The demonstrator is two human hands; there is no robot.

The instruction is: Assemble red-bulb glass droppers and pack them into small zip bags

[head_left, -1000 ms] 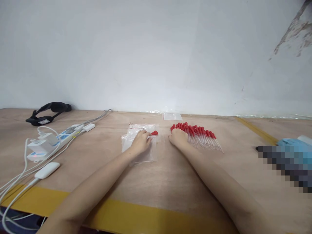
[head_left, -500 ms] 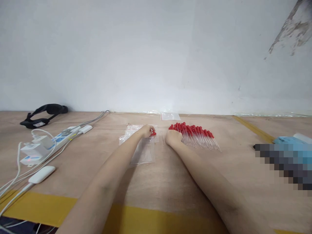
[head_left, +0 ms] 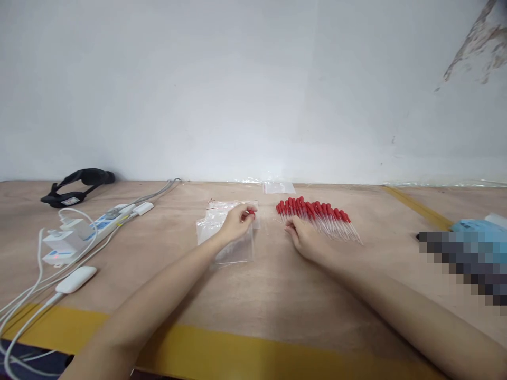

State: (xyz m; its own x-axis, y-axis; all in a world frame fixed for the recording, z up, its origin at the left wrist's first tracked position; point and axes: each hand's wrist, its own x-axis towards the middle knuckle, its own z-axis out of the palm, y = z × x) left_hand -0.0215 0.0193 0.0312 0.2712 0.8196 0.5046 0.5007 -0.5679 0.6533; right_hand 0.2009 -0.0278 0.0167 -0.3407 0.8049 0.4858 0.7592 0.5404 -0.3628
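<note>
A pile of clear droppers with red rubber bulbs (head_left: 319, 217) lies on the wooden table (head_left: 273, 285) to the right of centre. My right hand (head_left: 301, 236) rests at the pile's near left edge, fingers spread and touching the droppers. A stack of clear zip bags (head_left: 227, 227) lies left of centre. My left hand (head_left: 236, 222) is over those bags, its fingertips pinched on a single red-bulbed dropper (head_left: 251, 211) at the bags' far right corner.
A white power strip with plugged chargers (head_left: 79, 232) and trailing cables sits at the left, with a white adapter (head_left: 76, 278) nearer. A black strap device (head_left: 77, 184) lies by the wall. One more clear bag (head_left: 279, 188) lies at the back. A blue object (head_left: 475, 232) sits far right.
My left hand moved from flat on the bags to the red-bulbed dropper and pinched it. My right hand slid slightly right and back along the pile's edge, fingers spreading.
</note>
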